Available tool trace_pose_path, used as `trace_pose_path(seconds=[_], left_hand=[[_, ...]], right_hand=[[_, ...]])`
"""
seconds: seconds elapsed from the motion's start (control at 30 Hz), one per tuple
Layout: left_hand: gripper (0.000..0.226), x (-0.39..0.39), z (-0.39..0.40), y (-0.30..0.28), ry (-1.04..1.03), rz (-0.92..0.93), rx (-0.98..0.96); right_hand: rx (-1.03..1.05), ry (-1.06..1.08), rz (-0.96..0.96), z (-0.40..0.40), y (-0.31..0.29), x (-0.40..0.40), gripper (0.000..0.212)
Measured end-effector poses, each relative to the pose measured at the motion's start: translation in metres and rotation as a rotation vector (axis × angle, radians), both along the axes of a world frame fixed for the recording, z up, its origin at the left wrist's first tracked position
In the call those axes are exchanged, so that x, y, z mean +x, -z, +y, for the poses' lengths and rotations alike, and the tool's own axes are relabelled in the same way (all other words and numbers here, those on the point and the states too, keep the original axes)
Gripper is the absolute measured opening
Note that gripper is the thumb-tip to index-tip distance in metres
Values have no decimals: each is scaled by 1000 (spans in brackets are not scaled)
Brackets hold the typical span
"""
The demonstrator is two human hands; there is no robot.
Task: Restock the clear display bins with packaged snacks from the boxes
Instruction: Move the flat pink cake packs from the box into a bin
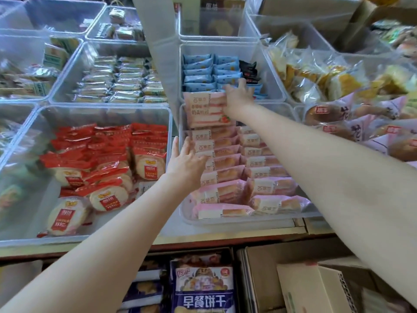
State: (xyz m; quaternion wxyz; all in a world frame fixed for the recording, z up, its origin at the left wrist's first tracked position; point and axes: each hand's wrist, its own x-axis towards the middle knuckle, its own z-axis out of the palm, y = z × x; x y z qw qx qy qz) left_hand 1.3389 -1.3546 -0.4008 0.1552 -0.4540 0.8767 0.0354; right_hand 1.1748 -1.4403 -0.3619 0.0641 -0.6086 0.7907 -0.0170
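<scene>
A clear display bin in the middle holds two rows of pink-and-white packaged cake snacks standing on edge. My right hand grips the top right edge of one pink snack pack, held upright at the far end of the left row. My left hand has its fingers spread and presses on the left row of packs at the bin's left wall.
Red-wrapped round cakes fill the bin to the left. Blue packets sit in the bin behind. Bread bags pile up at the right. Cardboard boxes and a blue biscuit bag sit under the counter.
</scene>
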Motion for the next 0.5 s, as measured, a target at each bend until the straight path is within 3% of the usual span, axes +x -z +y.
trace_pose_path(seconds=[0.07,0.13,0.27,0.37,0.43,0.5], left_hand=[[42,-11,9,-10,-38,46,-9],[49,-31,22,-23,-45,220,-32],[44,-78,52,-59,204,686,-156],[37,-115,99,-93,393,991,-150],[31,-135,146,-107,555,1046,-2],[29,-154,195,-104,781,985,120]], right_hand=[[-112,2,10,27,-20,-2,55],[-137,-115,-13,60,-42,-13,48],[47,-398,-203,166,-103,-61,28],[160,-344,-458,249,-148,-118,11],[340,-286,-645,303,-165,-160,16],[666,-218,-700,344,-161,-199,30]])
